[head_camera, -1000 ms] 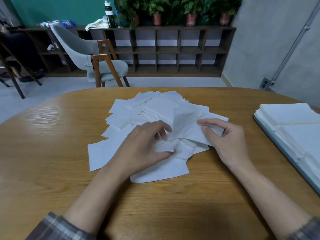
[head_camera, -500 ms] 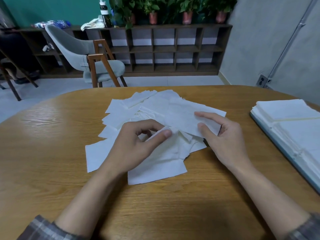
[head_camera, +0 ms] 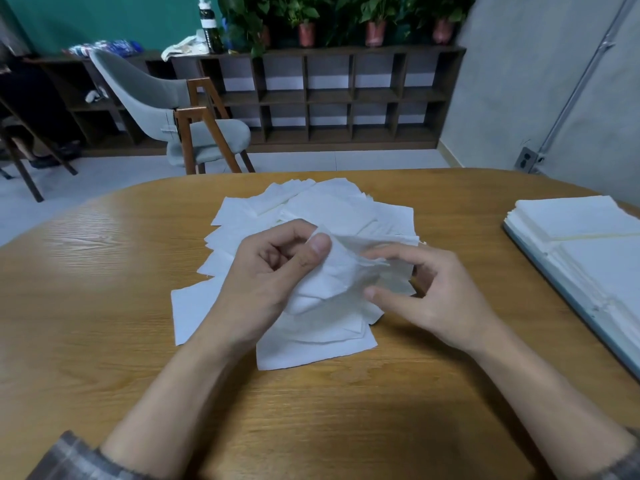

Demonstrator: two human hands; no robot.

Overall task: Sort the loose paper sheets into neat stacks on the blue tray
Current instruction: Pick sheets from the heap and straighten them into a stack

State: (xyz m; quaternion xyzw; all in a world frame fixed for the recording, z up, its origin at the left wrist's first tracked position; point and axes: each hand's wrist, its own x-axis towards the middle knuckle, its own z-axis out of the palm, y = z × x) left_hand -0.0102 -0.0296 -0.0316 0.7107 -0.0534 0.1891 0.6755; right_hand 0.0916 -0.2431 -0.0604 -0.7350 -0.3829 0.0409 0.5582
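Scanning from the left: grey chair with wooden legs on the floor beyond the wooden table, a dark cubby shelf along the wall behind, carrying a black-and-white bottle and a row of potted plants. At the table's middle, a loose pile of white paper sheets, overlapping at odd angles, the largest spilling toward the near edge. Over the pile's near half, left hand, forearm bare down to a plaid sleeve at the bottom of the view, thumb and forefinger pinching the upper left corner of one lifted sheet, other fingers curled into the palm. Lifted sheet raised off the pile, creased and sagging between the two hands. Just right of it, right hand, fingers curled, forefinger lying across the top of that sheet's right end and thumb closing from below, gripping it there, with motion blur softening the exact contact. Well apart to the right, at the table's edge, blue tray, only its near-left rim showing, loaded with neat stacks of white sheets, two of them distinguishable, side by side and running out of view. Low on the grey wall beyond, an outlet box with a conduit pipe rising from it.
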